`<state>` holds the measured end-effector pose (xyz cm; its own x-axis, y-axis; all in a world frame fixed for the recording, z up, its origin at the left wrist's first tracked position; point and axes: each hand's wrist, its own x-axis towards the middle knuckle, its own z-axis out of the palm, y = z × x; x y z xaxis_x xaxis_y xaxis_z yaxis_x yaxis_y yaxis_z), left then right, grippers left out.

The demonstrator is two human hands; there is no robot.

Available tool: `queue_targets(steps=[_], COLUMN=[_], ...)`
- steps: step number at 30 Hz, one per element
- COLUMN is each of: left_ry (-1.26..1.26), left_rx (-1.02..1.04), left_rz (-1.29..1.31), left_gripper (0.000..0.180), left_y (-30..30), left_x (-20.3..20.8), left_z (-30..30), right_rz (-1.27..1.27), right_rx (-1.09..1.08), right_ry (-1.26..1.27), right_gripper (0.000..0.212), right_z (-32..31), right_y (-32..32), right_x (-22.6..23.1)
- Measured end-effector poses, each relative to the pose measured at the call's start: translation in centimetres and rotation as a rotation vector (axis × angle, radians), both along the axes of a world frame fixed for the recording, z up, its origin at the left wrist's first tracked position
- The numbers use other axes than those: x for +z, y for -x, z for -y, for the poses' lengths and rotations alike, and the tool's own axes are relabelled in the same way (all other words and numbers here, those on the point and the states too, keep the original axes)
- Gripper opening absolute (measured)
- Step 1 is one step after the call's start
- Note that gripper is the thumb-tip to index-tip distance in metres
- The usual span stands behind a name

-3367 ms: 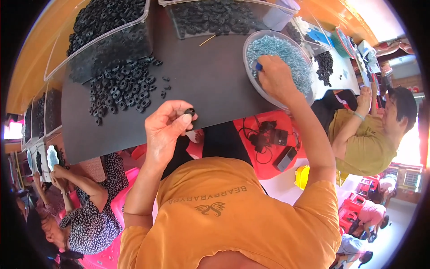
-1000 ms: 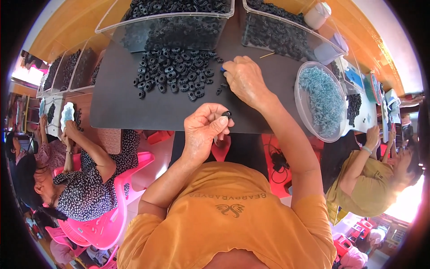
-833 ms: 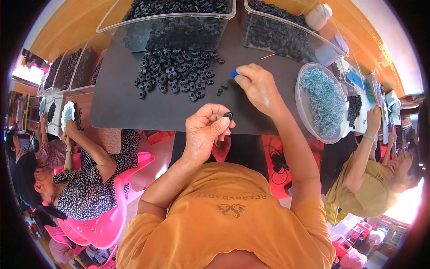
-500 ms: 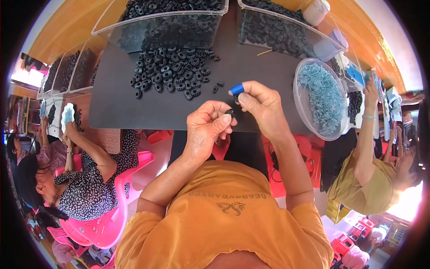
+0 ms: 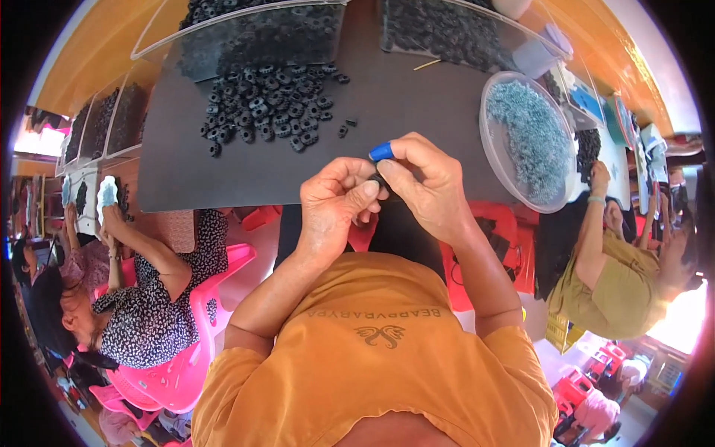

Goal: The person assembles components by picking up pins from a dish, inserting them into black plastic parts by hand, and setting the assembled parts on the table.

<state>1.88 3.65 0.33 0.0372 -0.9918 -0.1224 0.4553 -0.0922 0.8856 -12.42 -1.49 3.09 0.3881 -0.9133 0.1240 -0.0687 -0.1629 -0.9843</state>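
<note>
Near the front edge of the dark table mat, my two hands meet around a small black plastic part (image 5: 377,180). My left hand (image 5: 337,200) pinches it between thumb and fingers. My right hand (image 5: 426,182) is closed against it from the other side, and a blue finger cover (image 5: 381,151) sits on the index fingertip. Fingers hide most of what lies between the hands. Beyond them is a heap of small black plastic parts (image 5: 261,104), with a couple of loose ones (image 5: 343,131) just apart from it.
Clear bins of black parts (image 5: 261,48) (image 5: 447,37) stand at the back. A round clear tub (image 5: 485,130) of tiny pale-blue pieces is on the right. A thin stick (image 5: 427,65) lies on the mat (image 5: 179,164). Co-workers sit left (image 5: 149,313) and right (image 5: 611,290).
My right hand has come left and in to my left hand, and both now meet at the black part. The whole view has shifted slightly.
</note>
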Motion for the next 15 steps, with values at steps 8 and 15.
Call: queue_targets(steps=[8,15], left_ry=[0.006,0.044], left_rx=[-0.007,0.012], left_rz=[-0.011,-0.076], left_gripper=[0.010,0.015], left_y=[0.1,0.3], left_x=[-0.1,0.2], left_z=[-0.3,-0.1], right_rz=[-0.097,0.176], right_rx=[0.049,0.008], right_ry=[0.374,-0.187], right_gripper=[0.009,0.008], right_z=[0.3,-0.5], right_y=[0.7,1.3], right_x=[-0.3,0.3])
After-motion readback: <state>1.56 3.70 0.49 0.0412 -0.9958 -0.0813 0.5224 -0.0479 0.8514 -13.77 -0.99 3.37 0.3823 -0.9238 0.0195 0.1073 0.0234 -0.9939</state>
